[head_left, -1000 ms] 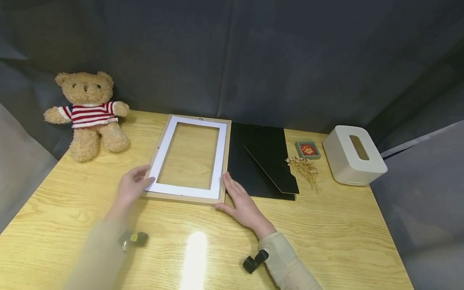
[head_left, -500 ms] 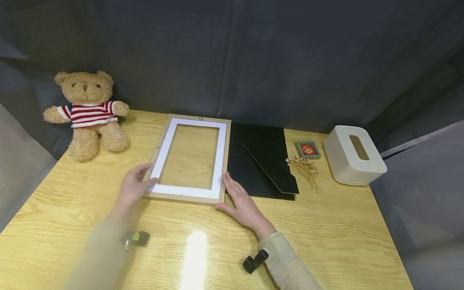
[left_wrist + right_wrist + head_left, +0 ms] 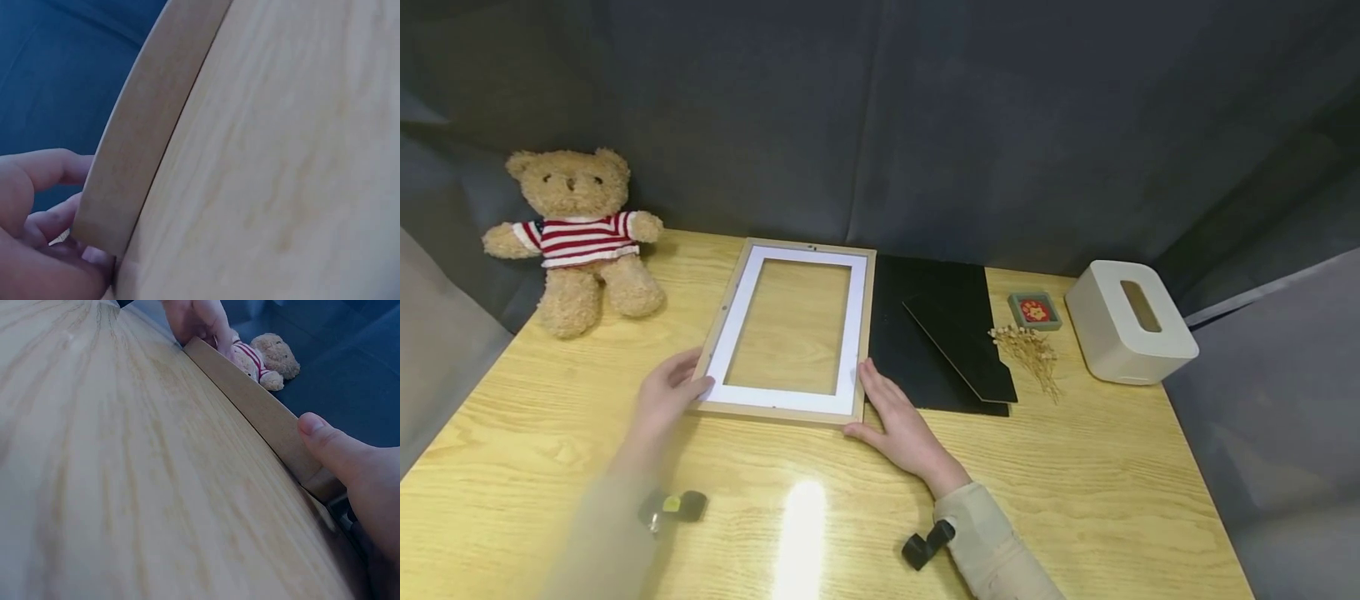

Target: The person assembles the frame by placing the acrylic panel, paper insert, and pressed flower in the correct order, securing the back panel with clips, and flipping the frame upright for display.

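A light wooden picture frame (image 3: 778, 412) lies on the table with a white mat (image 3: 790, 400) inside it; wood grain shows through the opening. My left hand (image 3: 664, 393) grips its near left corner, the thumb over the edge and the fingers at the outer side. In the left wrist view, bent fingers (image 3: 53, 169) meet the frame's side. My right hand (image 3: 901, 425) rests against the near right corner, fingers stretched along the right side and thumb (image 3: 322, 434) on the front edge. Beside the frame lies a black backing board (image 3: 902, 333) with its stand (image 3: 962, 346) angled out.
Dried flowers (image 3: 1033, 354) and a small green-framed piece with a red centre (image 3: 1035, 311) lie right of the board. A white tissue box (image 3: 1127, 325) stands at the far right. A teddy bear (image 3: 580, 242) in a striped shirt sits at the back left, before dark cloth (image 3: 760, 125).
The left thumb has slid outward, left from the white mat to the frame's edge. The right hand and the frame stay nearly where they were.
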`<state>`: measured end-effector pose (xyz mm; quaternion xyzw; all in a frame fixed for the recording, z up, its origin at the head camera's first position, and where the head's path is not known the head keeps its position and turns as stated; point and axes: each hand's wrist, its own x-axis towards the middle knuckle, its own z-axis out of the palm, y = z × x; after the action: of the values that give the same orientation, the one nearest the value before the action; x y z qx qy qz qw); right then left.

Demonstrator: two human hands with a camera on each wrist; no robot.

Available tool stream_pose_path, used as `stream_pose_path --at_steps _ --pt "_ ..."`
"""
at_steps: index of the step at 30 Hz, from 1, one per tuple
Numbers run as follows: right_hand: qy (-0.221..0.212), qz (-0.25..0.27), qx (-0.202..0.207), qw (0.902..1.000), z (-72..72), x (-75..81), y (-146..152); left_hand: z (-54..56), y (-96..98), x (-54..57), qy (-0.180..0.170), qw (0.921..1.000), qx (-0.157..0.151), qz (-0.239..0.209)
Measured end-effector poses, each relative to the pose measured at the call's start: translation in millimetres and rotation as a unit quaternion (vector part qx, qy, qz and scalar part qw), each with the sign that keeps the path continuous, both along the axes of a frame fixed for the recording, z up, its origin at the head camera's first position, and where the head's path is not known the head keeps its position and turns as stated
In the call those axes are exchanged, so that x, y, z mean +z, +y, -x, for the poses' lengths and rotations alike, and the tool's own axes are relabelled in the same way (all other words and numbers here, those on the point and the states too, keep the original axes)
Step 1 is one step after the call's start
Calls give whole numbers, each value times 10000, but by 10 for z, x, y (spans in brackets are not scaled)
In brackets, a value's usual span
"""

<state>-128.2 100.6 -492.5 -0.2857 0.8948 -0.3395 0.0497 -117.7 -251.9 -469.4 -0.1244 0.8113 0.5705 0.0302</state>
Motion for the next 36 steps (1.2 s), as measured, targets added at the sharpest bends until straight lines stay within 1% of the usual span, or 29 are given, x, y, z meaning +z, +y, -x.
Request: stream_pose_path --at_steps 4,7,12,14,17,19,23,26,31,36 --pt "-6 -24 -10 10000 -1 -7 -1 -46 -36 -61 164 9996 -122 -197" --pt "18 -38 -13 10000 3 -12 -2 -92 -48 -118 268 9989 -148 -368" --pt "-21 -62 -20 10000 -1 -1 1 -146 -38 -189 319 9979 64 -562" --pt "-43 -51 -40 10000 -4 10 0 -149 -28 -201 328 9973 178 -625" --pt "-37 -44 -65 10000 -3 13 -1 -149 -18 -202 278 9969 271 -688" --pt "-23 -32 -59 10000 -5 9 0 -155 -12 -198 216 9971 288 -668" --pt "-21 -38 -46 10000 -12 -4 5 -181 -9 -195 157 9982 286 -494" --pt "-16 -56 -57 10000 -12 -7 5 -192 -9 -200 184 9986 295 -393" --pt "11 -60 -61 10000 -12 7 -3 -180 -11 -216 218 9988 334 -296" --pt "-12 -22 -81 10000 -17 15 -3 -175 -9 -232 244 9985 374 -302"
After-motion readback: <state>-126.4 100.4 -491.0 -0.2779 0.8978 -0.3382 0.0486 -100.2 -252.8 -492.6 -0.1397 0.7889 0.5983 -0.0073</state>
